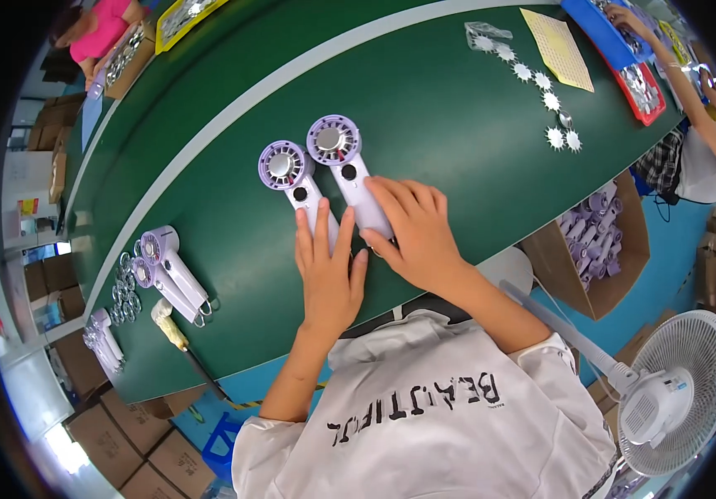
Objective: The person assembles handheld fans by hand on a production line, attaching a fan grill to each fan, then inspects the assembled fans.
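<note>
Two lilac-and-white handheld fans lie side by side on the green table, round heads pointing away from me. The left fan (281, 165) shows its bladed ring and silver hub. My left hand (326, 279) rests over its handle with fingers stretched and spread. Slightly farther away is the head of the right fan (334, 140); both handles carry a round black button. My right hand (418, 233) has its fingers along the right side of that handle and its thumb by the bottom end. Fingers partly cover both handles.
More handheld fans (183, 279) with wrist loops lie at left, near clear rings (127, 291) and a tape-wrapped tool (170, 324). Silver star-shaped parts (550, 101) line the far right. A carton of lilac parts (595, 229) and a pedestal fan (674, 399) stand at right; co-workers sit at both ends.
</note>
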